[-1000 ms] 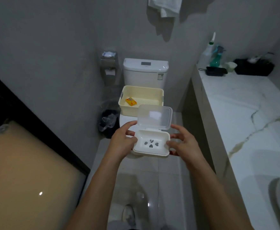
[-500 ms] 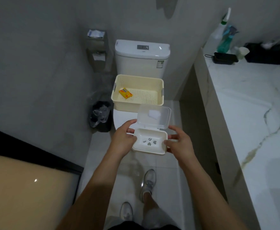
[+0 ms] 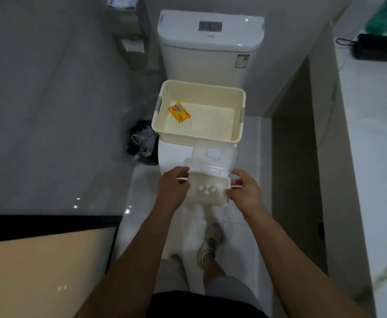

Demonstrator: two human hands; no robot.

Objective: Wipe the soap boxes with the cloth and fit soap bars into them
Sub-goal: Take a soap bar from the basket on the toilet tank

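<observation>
I hold a white soap box (image 3: 207, 191) in front of me, its clear hinged lid (image 3: 213, 157) standing open. The tray inside has small heart-shaped drain holes and nothing in it. My left hand (image 3: 173, 188) grips the box's left side and my right hand (image 3: 245, 191) grips its right side. Beyond it, a cream perforated basket (image 3: 239, 106) sits on the closed toilet seat. A soap bar in a yellow wrapper (image 3: 179, 111) lies in the basket's left part. No cloth shows in this view.
The toilet tank (image 3: 211, 44) stands against the back wall. A black bin with a plastic liner (image 3: 142, 141) is on the floor to its left. A marble counter (image 3: 376, 138) runs along the right, with a black case (image 3: 378, 47) on it. A glass partition (image 3: 50, 221) is at left.
I have stepped closer to the toilet and my view has tilted down. The box stays held in both hands, now nearer the basket's front edge.
</observation>
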